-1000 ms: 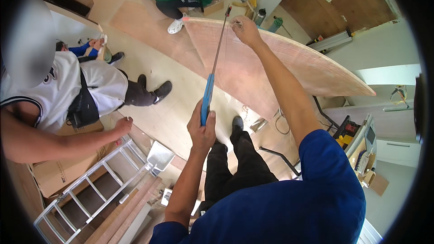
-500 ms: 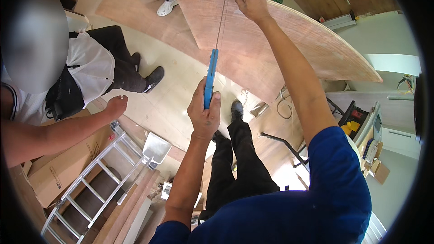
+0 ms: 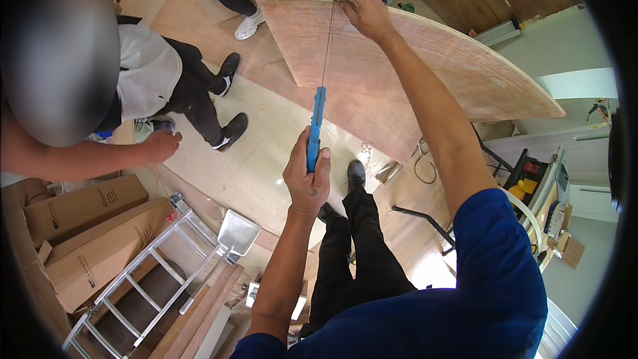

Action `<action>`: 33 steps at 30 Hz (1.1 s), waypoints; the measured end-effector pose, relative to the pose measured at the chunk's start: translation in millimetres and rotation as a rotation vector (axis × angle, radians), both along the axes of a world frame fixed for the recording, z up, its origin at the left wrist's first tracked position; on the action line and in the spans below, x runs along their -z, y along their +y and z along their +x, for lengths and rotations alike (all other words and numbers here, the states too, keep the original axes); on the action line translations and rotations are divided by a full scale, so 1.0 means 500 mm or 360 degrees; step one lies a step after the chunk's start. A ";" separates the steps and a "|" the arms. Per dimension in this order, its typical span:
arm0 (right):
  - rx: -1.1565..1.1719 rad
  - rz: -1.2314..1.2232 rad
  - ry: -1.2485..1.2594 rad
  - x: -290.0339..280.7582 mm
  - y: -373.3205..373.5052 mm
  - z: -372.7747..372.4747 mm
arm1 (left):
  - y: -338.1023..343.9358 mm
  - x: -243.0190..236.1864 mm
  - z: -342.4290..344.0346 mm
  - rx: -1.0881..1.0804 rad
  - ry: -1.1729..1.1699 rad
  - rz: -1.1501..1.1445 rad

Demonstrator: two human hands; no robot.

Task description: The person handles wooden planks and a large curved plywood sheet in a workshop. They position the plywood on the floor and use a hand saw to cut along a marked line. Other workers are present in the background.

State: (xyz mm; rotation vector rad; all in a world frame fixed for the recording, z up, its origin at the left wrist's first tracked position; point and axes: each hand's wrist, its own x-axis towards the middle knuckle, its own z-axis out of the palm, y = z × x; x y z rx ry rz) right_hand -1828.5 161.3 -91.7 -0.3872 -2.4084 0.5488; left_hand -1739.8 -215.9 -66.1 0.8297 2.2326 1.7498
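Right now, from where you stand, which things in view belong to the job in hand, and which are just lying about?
Apparently in the job:
curved wooden board, right grip at its upper edge
blue-handled saw, held in the left grip

Seemingly just lying about:
metal ladder
pale dustpan, beside the ladder
cardboard boxes
wooden planks

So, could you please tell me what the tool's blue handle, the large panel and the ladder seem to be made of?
Blue handle: probably plastic, though perhaps painted metal, going by its even, solid colour; the finish looks fairly smooth.
Large panel: wood, likely plywood, judging by its pinkish grain; seemingly unvarnished.
Ladder: bare metal, by its silvery sheen, perhaps aluminium.
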 end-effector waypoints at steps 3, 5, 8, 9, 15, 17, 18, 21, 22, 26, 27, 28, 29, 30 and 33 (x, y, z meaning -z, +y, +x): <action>-0.0015 0.0036 0.0018 0.002 0.002 0.001 | 0.001 0.000 0.001 0.0078 -0.0013 -0.0063; 0.0011 0.0007 -0.0070 0.002 0.004 0.001 | 0.001 -0.004 0.002 0.0097 -0.0102 -0.0065; -0.0041 0.0095 -0.0038 0.002 0.006 0.000 | 0.001 -0.014 0.004 0.0098 -0.0201 -0.0044; -0.0050 0.0135 -0.0049 0.002 0.008 0.000 | 0.004 -0.018 0.004 0.0110 -0.0264 -0.0057; 0.0016 0.0214 -0.0192 0.006 0.015 0.000 | 0.020 -0.031 0.011 0.0026 -0.0020 -0.0055; 0.0045 0.0220 -0.0206 0.007 0.017 -0.001 | 0.023 -0.031 0.014 -0.0013 0.0076 -0.0087; 0.0020 0.0223 -0.0193 0.006 0.017 -0.001 | 0.022 -0.030 0.016 -0.0031 0.0067 -0.0138; 0.0032 0.0212 -0.0193 0.006 0.016 -0.001 | 0.014 -0.025 0.021 -0.0047 -0.0089 -0.0141; 0.0057 0.0191 -0.0234 0.004 0.014 -0.002 | 0.010 -0.024 0.022 -0.0025 -0.0090 -0.0163; 0.0023 0.0190 -0.0199 -0.002 0.011 -0.001 | 0.001 -0.019 0.023 0.0001 -0.0050 -0.0182; 0.0021 0.0186 -0.0208 -0.004 0.010 -0.002 | 0.001 -0.017 0.022 0.0009 -0.0055 -0.0202; 0.0018 0.0183 -0.0217 -0.004 0.010 -0.001 | 0.002 -0.016 0.021 0.0030 -0.0052 -0.0192; 0.0030 0.0171 -0.0246 -0.005 0.009 -0.001 | 0.001 -0.015 0.021 0.0046 -0.0071 -0.0188; 0.0010 0.0181 -0.0216 -0.005 0.009 0.000 | 0.001 -0.014 0.021 0.0063 -0.0103 -0.0183; -0.0001 0.0186 -0.0179 -0.005 0.010 0.002 | -0.005 -0.013 0.024 0.0007 -0.0060 -0.0188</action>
